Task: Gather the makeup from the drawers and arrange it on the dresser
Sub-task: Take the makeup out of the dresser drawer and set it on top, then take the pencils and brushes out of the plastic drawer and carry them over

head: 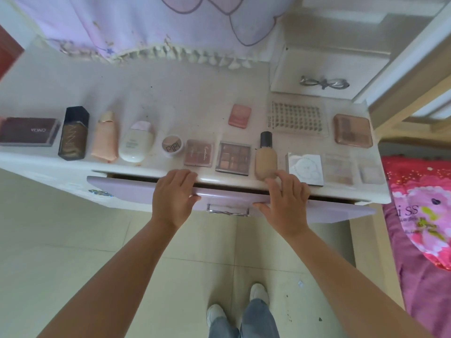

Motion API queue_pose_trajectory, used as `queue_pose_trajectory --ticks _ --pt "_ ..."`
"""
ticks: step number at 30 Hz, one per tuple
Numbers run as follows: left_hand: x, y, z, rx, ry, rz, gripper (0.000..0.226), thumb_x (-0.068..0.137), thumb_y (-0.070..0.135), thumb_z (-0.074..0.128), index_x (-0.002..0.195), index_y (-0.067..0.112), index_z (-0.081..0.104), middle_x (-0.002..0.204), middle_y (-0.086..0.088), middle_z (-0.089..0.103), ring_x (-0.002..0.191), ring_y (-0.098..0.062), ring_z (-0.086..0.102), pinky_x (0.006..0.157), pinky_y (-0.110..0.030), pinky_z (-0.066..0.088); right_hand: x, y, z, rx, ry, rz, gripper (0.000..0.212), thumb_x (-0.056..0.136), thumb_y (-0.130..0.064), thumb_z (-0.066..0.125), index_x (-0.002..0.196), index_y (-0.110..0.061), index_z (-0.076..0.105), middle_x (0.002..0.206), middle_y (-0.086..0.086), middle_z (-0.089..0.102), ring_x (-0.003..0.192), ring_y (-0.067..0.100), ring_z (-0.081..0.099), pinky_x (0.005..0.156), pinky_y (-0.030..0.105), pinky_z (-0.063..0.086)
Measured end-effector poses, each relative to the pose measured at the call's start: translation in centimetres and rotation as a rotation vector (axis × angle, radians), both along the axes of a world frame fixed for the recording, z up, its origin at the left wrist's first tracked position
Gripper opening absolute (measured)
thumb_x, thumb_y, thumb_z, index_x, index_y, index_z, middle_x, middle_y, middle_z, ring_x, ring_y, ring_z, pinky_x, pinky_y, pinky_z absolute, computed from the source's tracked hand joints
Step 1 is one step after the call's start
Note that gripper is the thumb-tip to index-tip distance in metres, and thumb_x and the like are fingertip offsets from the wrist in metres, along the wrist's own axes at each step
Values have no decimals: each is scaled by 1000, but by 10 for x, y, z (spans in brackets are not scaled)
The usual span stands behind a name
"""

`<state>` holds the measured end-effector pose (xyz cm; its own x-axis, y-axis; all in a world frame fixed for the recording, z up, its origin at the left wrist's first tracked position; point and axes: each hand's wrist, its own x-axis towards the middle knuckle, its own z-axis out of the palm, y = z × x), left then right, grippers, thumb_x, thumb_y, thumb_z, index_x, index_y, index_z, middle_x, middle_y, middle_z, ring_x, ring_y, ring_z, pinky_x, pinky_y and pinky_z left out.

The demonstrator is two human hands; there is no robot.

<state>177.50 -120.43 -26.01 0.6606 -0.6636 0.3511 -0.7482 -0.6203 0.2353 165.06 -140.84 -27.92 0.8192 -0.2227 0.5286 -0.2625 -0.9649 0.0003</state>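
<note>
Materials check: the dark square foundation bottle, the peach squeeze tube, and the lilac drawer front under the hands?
Dark square foundation bottle: looks like glass or hard clear plastic, brown fluid showing through, glossy black cap.
Peach squeeze tube: soft matte plastic, judging by its flattened, crimped end.
Lilac drawer front: seems painted wood or board with a smooth satin sheen and a metal handle. Left hand and right hand grip its top edge.

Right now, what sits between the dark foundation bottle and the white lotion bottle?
A peach tube lies between the dark foundation bottle and the white lotion bottle, in the head view.
</note>
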Motion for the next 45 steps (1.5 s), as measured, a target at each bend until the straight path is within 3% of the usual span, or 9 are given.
queue_pose_trajectory --ticks 6,13,18,21,23,27,32,40,45 --pt "7 -10 12 186 69 30 46 29 14 93 61 7 60 62 -6 61 56 -27 62 50 -28 48 10 -5 -2 13 29 -3 75 37 -42 87 85 -10 38 112 9 38 89 23 38 74 33 24" --pt "1 -11 7 226 85 54 40 35 10 91 58 7 58 58 -5 59 53 -26 60 48 -28 47 10 -3 0 17 50 -17 74 36 -38 88 83 -12 38 114 10 36 87 24 36 74 33 24" --pt "-11 -19 18 285 102 108 39 33 4 89 58 9 59 56 -5 58 52 -27 58 44 -26 44 10 5 14 57 105 -10 55 34 -20 86 82 -10 60 117 10 36 89 23 37 77 33 24" --pt "-22 -23 40 352 154 137 34 45 10 89 67 6 64 64 -9 63 61 -30 61 52 -31 48 7 9 33 51 108 17 55 35 -26 86 82 -10 63 112 12 49 94 24 38 83 38 26" --pt "-29 -27 66 351 226 202 26 73 15 74 94 3 65 94 -14 67 90 -33 60 74 -37 47 10 13 55 57 99 64 52 35 -29 86 79 -10 64 99 11 63 95 23 40 87 39 37" --pt "-34 -13 124 405 278 374 43 95 26 43 136 13 38 142 -6 39 132 -23 33 104 -32 28 36 30 119 45 171 262 45 36 -27 84 73 -12 65 85 3 69 83 22 65 78 35 49" --pt "-63 63 201 387 301 713 48 96 29 42 140 16 29 151 -3 24 140 -21 21 113 -30 18 63 100 202 23 276 622 44 41 -20 85 80 -8 69 85 9 71 83 28 69 71 43 54" --pt "-236 253 286 453 374 1337 56 96 40 36 143 15 21 152 -9 17 142 -26 13 116 -41 13 -3 320 298 -160 444 1267 47 92 -30 42 136 -13 35 147 10 29 137 26 24 108 39 23" --pt "-406 347 312 328 409 1727 53 95 40 38 141 15 26 149 -9 24 140 -26 17 113 -36 19 -123 472 328 -205 410 1591 50 93 -35 40 138 -14 32 148 10 29 138 26 22 107 40 25"
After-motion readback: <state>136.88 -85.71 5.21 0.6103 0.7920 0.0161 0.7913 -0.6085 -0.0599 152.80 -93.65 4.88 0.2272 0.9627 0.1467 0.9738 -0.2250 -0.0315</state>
